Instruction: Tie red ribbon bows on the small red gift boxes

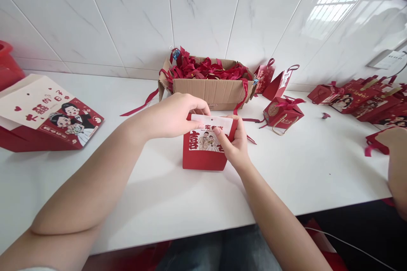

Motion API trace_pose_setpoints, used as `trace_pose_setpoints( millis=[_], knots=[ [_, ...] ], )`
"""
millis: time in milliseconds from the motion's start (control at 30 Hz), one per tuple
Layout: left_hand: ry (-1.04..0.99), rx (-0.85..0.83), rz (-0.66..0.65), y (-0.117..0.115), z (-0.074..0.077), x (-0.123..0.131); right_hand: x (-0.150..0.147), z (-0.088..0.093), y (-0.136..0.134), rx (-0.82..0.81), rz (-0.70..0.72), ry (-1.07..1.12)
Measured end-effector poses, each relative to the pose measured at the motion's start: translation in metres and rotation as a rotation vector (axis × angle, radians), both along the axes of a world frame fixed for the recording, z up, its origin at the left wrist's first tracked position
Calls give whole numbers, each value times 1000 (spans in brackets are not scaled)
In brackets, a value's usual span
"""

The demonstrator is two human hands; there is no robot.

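A red paper gift box [203, 160] with a white printed panel of a cartoon couple stands on the white table, held between both hands. My left hand [181, 114] pinches its top left edge, thumb in front and fingers behind. At the top right, my right hand [235, 144] grips the box with the thumb pressed on the front panel. A small hole shows near the top of the panel. Just behind the hands sits a cardboard box [203, 93] heaped with dark red ribbons [206, 67]; some ribbon ends hang over its sides.
Larger red and cream boxes [73, 123] lie at the left, near a red container [9, 65]. Right of the carton stand finished-looking boxes with ribbon bows [282, 112]. More red boxes [365, 97] line the far right, where another person's arm [397, 165] reaches in. A tiled wall [203, 12] bounds the back.
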State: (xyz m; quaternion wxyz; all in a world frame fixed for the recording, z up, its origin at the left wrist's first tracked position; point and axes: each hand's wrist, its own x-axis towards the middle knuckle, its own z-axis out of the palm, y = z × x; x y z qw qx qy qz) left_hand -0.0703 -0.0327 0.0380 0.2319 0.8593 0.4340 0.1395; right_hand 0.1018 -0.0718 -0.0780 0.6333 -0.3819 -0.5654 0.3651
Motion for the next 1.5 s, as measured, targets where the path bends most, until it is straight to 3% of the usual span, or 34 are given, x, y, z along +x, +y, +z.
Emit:
trace_pose_setpoints(
  millis=[733, 933, 1267, 1367, 1433, 1500],
  knots=[
    [28, 27, -39, 2, 0, -2, 0, 0, 0, 34, 4, 14],
    [60, 28, -20, -1, 2, -2, -4, 5, -2, -68, 18, 101],
    [-80, 59, 37, -7, -15, 24, 13, 6, 9, -114, -94, 102],
    [-142, 8, -39, 12, -16, 21, 17, 3, 11, -104, -125, 101],
    [-278, -86, -92, 41, -12, 11, 19, 2, 12, -103, -160, 114],
    [-448, 6, 123, 81, -4, -2, 21, 2, 13, -119, -175, 140]
  ],
)
